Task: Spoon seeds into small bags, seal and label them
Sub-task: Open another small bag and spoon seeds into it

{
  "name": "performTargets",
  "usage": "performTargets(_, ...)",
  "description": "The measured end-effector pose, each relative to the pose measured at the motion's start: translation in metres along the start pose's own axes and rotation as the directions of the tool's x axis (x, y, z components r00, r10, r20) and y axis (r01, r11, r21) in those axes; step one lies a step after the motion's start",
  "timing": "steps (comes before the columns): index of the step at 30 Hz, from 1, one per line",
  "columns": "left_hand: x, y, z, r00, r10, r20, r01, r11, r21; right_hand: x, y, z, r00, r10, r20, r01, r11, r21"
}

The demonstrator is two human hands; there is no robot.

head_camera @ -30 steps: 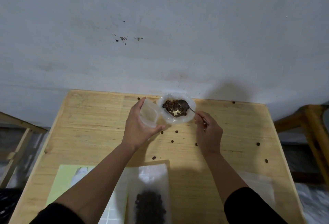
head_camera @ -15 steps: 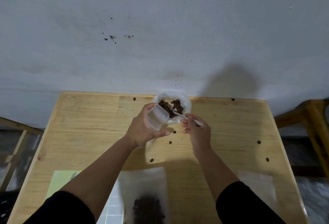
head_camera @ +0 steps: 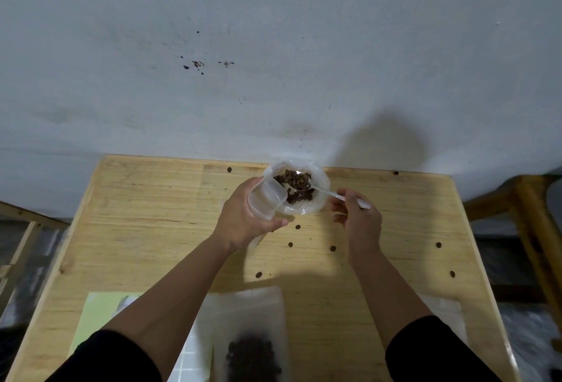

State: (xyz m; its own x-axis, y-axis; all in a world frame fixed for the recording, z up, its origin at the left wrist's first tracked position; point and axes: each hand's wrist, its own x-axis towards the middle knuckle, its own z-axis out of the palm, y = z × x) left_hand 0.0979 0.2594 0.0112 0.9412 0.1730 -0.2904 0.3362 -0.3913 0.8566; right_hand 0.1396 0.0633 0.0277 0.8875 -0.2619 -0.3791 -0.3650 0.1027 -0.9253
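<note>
My left hand (head_camera: 243, 217) grips a small clear bag (head_camera: 265, 200) with its mouth held open, right beside the seed container. A clear plastic container (head_camera: 317, 199) full of brown seeds (head_camera: 296, 182) stands at the table's far edge. My right hand (head_camera: 360, 219) pinches the handle of a metal spoon (head_camera: 322, 190); the spoon's bowl lies in the seeds. Near the front edge lies a filled bag of seeds (head_camera: 251, 351), blurred.
Several loose seeds (head_camera: 290, 244) are scattered over the wooden table (head_camera: 146, 214). A green sheet (head_camera: 97, 314) lies front left and a flat clear bag (head_camera: 447, 311) front right. A grey wall rises behind the table; a wooden frame (head_camera: 529, 208) stands at right.
My left hand brought the small bag closer to the container. My right hand drew the spoon back toward the bag, then pushed its bowl into the seeds again.
</note>
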Motion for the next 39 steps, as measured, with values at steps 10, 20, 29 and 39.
performTargets(10,0.000,-0.002,-0.001,1.000,-0.005,-0.008,0.005,1.000,-0.023,-0.007,-0.034,0.001,0.990,-0.094,0.107,0.089,0.995,0.049)
performTargets(20,0.002,-0.005,-0.001,1.000,-0.010,0.000,0.010,0.999,-0.033,-0.020,-0.045,0.009,0.861,-0.353,0.367,0.427,0.893,-0.143)
performTargets(29,0.001,-0.009,-0.006,1.000,0.026,-0.017,-0.027,0.999,-0.027,-0.002,-0.013,-0.002,0.907,-0.411,0.094,0.421,0.871,-0.253)
performTargets(39,0.001,-0.010,-0.002,0.999,0.032,-0.011,-0.033,0.998,-0.046,-0.009,0.030,0.012,1.000,0.016,0.020,-0.014,0.998,-0.063)
